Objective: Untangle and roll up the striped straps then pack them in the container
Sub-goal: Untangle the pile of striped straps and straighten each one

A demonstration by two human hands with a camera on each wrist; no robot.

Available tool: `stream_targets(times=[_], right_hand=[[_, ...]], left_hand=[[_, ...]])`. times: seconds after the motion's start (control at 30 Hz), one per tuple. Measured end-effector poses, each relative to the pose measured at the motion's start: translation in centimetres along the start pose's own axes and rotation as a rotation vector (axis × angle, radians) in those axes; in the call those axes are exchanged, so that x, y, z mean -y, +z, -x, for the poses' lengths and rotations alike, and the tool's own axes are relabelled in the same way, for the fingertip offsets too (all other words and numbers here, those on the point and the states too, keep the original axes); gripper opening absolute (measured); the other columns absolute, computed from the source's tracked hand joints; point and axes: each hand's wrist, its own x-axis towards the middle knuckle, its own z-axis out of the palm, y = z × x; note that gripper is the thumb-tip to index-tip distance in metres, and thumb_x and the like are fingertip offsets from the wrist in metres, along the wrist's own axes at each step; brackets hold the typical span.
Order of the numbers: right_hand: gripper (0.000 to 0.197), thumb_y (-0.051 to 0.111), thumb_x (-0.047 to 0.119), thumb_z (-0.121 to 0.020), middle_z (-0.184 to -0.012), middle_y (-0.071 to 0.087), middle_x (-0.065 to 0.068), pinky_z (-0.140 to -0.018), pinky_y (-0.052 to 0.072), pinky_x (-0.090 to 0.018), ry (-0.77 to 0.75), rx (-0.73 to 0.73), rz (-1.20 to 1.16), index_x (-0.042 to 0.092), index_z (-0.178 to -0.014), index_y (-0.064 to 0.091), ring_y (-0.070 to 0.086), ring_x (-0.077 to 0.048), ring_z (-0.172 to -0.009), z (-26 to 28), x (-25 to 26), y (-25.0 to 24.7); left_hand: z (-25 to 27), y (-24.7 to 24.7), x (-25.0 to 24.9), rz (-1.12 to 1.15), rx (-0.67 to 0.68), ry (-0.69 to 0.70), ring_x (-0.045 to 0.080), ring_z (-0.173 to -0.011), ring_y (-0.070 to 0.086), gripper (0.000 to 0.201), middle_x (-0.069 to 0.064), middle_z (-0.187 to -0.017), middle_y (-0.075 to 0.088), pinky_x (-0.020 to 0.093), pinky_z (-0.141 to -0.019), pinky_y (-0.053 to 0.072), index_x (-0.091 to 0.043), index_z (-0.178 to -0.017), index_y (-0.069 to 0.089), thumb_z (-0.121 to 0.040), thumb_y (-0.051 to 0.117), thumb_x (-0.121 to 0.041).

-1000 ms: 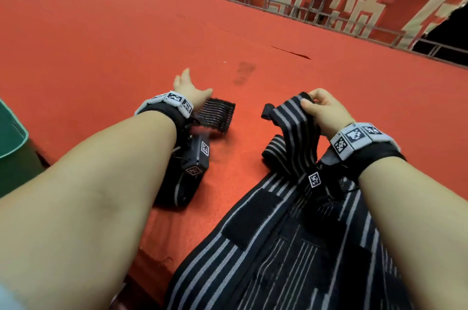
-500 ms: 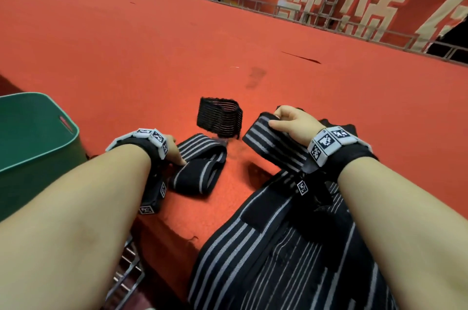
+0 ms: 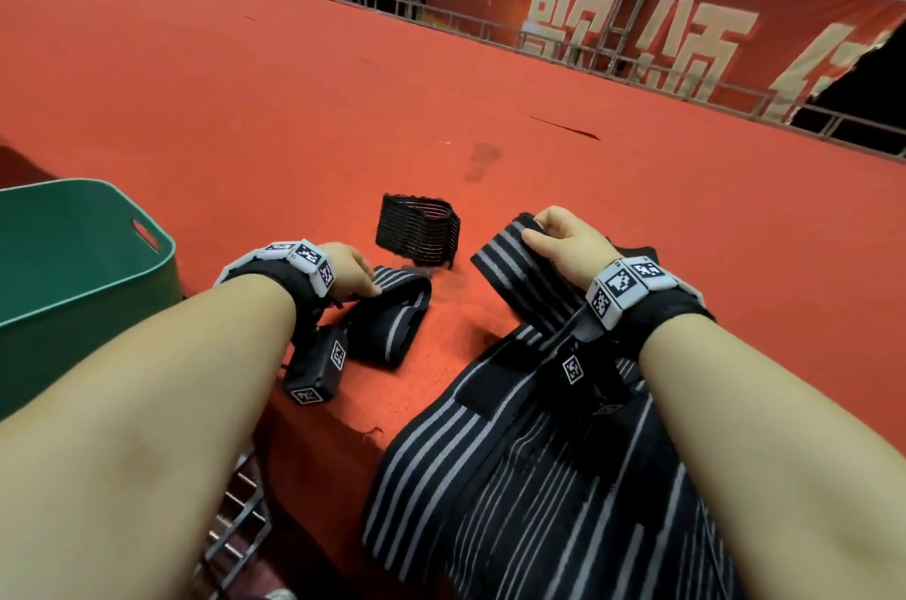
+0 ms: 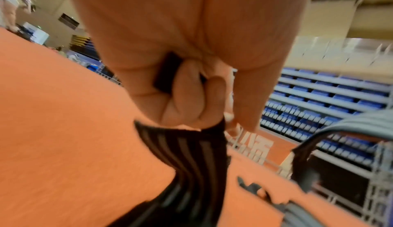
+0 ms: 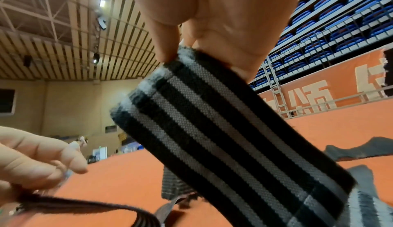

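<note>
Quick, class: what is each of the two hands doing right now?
Left hand: grips the end of a folded striped strap.
Right hand: pinches the end of another striped strap.

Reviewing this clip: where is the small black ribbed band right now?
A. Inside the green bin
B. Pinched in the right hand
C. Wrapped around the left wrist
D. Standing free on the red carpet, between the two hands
D: the ribbed band stands on the red carpet, neither hand touching it.

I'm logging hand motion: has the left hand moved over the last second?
Yes. The left hand came back from beyond the small black band toward the person, gripping a striped strap.
</note>
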Motion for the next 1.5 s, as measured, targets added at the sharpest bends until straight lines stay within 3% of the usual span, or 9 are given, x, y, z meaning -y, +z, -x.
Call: stream_targets(times=[0.2,0.4,0.53,0.7,0.87,1.0,1.17,1.33,1.5], right_hand=[[0.016,0.055,0.026,-0.092,-0.080,0.058,0.010,-0.082,0.045,-0.033,-0.085,-0.103,-0.110,0.028,-0.078,0.049,0.055,-0.010,-0.078,3.4,3.0,-0.1],[0.027,0.066,0.022,-0.086,-0.067,0.049,0.007,-0.063,0.037,-0.021,0.000,0.233,0.152,0.023,-0.068,0.047,0.044,-0.006,-0.062,7.7,3.6,3.4],[0.024,0.062,0.034,-0.088,-0.071,0.053,0.006,-0.076,0.043,-0.028,0.123,0.467,0.373,0.024,-0.069,0.052,0.050,-0.013,-0.074,9.0,2.7,5.6],[0.025,0.053,0.029,-0.095,-0.104,0.064,-0.015,-0.079,0.057,-0.045,0.284,0.483,0.167,0.005,-0.096,0.061,0.062,-0.032,-0.102,7.0,3.4,5.3],[0.017,0.056,0.019,-0.093,-0.090,0.058,-0.014,-0.060,0.050,-0.030,0.193,0.404,0.273,0.016,-0.078,0.049,0.063,-0.024,-0.077,-0.3,5.3,5.6],[0.016,0.050,0.022,-0.096,-0.090,0.059,-0.014,-0.052,0.048,-0.030,0.180,0.414,0.372,0.007,-0.096,0.054,0.066,-0.031,-0.088,-5.2,6.0,7.9],[0.032,0.056,0.027,-0.094,-0.069,0.056,-0.009,-0.063,0.050,-0.036,0.365,0.548,0.297,0.004,-0.072,0.053,0.057,-0.024,-0.062,-8.2,2.7,12.3],[0.023,0.058,0.023,-0.093,-0.068,0.049,-0.008,-0.038,0.051,-0.029,0.464,0.446,0.136,0.000,-0.090,0.055,0.050,-0.021,-0.059,-8.3,1.8,13.2],[0.015,0.056,0.019,-0.092,-0.100,0.051,-0.009,-0.085,0.051,-0.041,0.464,0.183,0.002,0.014,-0.080,0.048,0.054,-0.026,-0.091,-9.0,0.4,10.3]], left_hand=[[5.1,-2.3,-3.1,0.180,0.016,0.179,0.007,-0.032,0.033,0.006,0.001,-0.059,0.044,0.011,-0.032,0.024,-0.017,-0.092,0.059,-0.094,0.053,-0.019],[6.9,-0.2,0.4,0.057,0.090,0.075,0.016,-0.034,0.036,0.037,0.008,-0.053,0.044,0.014,-0.039,0.030,-0.012,-0.057,0.050,-0.092,0.056,-0.024],[8.0,1.3,1.5,-0.056,0.023,0.024,0.015,-0.032,0.045,0.018,0.007,-0.053,0.054,0.017,-0.035,0.036,-0.007,-0.076,0.060,-0.090,0.059,-0.018],[7.0,1.8,1.0,-0.197,0.056,-0.043,0.012,-0.033,0.050,0.018,0.006,-0.062,0.057,0.016,-0.032,0.037,-0.003,-0.095,0.058,-0.092,0.054,-0.020],[2.3,0.7,1.2,-0.490,0.029,-0.066,0.028,-0.097,0.063,0.044,0.010,-0.108,0.066,0.031,-0.086,0.049,-0.010,-0.107,0.064,-0.091,0.045,-0.047],[-2.3,-0.3,-0.1,-0.369,0.019,-0.027,0.025,-0.081,0.057,0.035,0.010,-0.088,0.060,0.028,-0.070,0.042,-0.008,-0.075,0.060,-0.088,0.056,-0.040],[-6.4,0.3,0.0,-0.331,0.186,-0.047,0.022,-0.082,0.062,0.044,0.007,-0.091,0.067,0.028,-0.073,0.048,-0.005,-0.104,0.067,-0.079,0.070,-0.042],[-6.7,0.2,0.6,-0.288,0.182,-0.012,0.022,-0.097,0.060,0.041,0.007,-0.107,0.064,0.025,-0.071,0.045,-0.009,-0.114,0.059,-0.084,0.067,-0.036],[-4.4,-0.4,1.8,-0.132,0.402,-0.031,0.026,-0.086,0.059,0.026,0.017,-0.106,0.068,0.044,-0.091,0.049,-0.004,-0.108,0.063,-0.083,0.068,-0.012]])
